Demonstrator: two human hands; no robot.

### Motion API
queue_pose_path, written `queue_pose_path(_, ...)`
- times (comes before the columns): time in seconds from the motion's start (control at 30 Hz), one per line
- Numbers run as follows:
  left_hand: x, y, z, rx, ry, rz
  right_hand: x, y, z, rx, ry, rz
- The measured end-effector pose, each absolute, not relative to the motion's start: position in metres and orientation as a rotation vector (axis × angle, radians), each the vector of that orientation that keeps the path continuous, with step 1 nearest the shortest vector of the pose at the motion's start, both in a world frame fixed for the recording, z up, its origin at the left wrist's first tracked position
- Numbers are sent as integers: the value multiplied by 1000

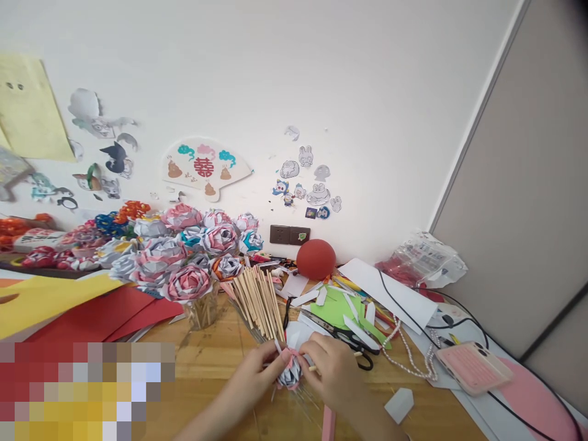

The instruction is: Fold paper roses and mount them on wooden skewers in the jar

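A small paper flower (290, 375) with white-grey and pink petals is between my two hands, low in the middle of the view. My left hand (263, 369) pinches its left side with thumb and fingers. On the other side, my right hand (331, 371) is closed at the pink upper petals, and what looks like a short wooden stick pokes out of its curled fingers. Just beyond the hands lies a bundle of wooden sticks (260, 303). Black-handled scissors (340, 334) lie past my right hand. A pink paper strip (328, 422) is nearer to me.
Finished paper flowers (188, 285) stand in a clear container at the left. Red paper (138, 312), a red balloon (316, 260) and green paper scraps (337, 307) lie around the wooden table (206, 361). At right are a bead string (408, 370), a pink phone (475, 367) and black cables.
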State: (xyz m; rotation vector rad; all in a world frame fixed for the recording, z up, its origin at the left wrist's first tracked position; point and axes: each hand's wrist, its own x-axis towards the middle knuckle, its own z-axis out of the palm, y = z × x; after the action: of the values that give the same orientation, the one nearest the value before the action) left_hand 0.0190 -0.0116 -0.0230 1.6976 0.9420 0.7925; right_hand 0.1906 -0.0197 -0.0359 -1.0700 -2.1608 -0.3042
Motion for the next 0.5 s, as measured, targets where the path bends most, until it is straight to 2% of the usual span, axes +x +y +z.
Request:
queue_pose_path(0.2, 16, -10, -25, 1765, 979, 783, 191, -21, -32, -1016, -2294, -449)
queue_pose_path(0.5, 16, -16, -20, 1799, 943, 704, 200, -18, -21, -1017, -2215, 318)
